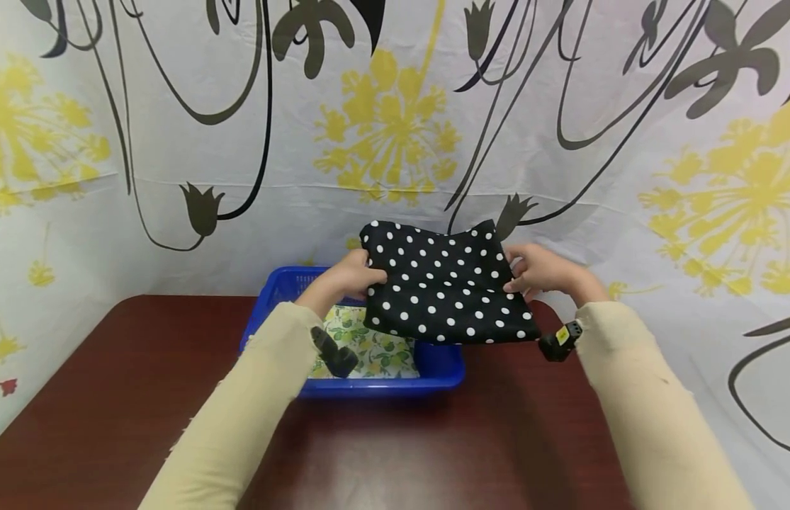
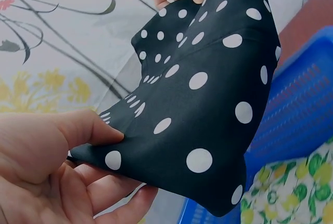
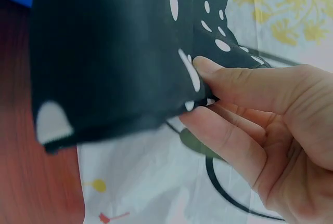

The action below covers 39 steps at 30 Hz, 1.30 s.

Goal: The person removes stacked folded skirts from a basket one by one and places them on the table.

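A black cloth with white polka dots [image 1: 442, 283] hangs in the air between both hands, over the right part of a blue plastic basket [image 1: 382, 387]. My left hand [image 1: 351, 275] pinches its left edge; in the left wrist view the thumb lies on top of the cloth [image 2: 208, 115] and the fingers are underneath. At the opposite edge my right hand [image 1: 540, 270] pinches the cloth between thumb and fingers, plain in the right wrist view. Inside the basket lies a folded fabric with a yellow and green lemon print [image 1: 369, 343], partly hidden by the left arm and the dotted cloth.
The basket stands on a dark reddish-brown table [image 1: 382, 453] near its back edge. Behind the table hangs a white sheet [image 1: 241, 163] printed with yellow flowers and dark stems. A small black device [image 1: 334, 354] sits at the left wrist, another [image 1: 560, 341] at the right.
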{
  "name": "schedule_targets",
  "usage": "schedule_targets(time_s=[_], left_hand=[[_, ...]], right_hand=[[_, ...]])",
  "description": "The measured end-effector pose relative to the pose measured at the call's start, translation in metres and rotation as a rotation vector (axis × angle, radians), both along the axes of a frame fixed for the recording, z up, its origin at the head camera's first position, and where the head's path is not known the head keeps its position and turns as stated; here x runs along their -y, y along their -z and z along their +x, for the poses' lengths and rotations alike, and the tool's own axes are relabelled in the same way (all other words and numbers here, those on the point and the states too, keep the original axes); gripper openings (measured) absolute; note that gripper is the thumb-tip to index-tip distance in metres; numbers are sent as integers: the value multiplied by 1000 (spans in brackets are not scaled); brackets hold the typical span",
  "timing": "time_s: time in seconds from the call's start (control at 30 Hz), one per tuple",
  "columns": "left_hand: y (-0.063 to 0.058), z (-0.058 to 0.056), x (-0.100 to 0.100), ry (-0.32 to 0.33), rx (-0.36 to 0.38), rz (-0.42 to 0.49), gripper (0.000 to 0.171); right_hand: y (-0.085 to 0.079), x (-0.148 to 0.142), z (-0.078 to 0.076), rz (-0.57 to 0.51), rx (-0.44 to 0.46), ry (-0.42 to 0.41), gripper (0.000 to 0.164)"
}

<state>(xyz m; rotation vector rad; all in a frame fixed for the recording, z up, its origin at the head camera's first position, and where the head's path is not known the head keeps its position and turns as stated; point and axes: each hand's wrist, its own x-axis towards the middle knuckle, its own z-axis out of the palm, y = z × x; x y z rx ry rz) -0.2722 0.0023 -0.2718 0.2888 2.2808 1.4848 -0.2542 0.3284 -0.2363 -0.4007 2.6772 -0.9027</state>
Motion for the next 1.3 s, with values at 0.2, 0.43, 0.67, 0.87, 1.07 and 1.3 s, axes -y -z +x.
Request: schedule_targets(time_s=[0.2, 0.43, 0.67, 0.87, 1.07, 1.3], left_hand=[[2, 2, -23, 2, -13, -3, 35], [6, 6, -48, -3, -17, 27, 36], [13, 13, -77, 38, -24, 69, 38], [22, 21, -103, 48, 14, 106, 34], [28, 26, -126, 23, 18, 134, 35], [38, 35, -146, -5, -8, 108, 26]], right_hand=[[2, -21, 5, -26, 10, 30, 30], [5, -42, 10, -20, -7, 65, 31], [16, -71, 25, -21, 1, 113, 30], [29, -96, 35, -30, 8, 169, 31], [35, -115, 40, -56, 14, 199, 29], [47, -131, 44, -49, 25, 237, 29]])
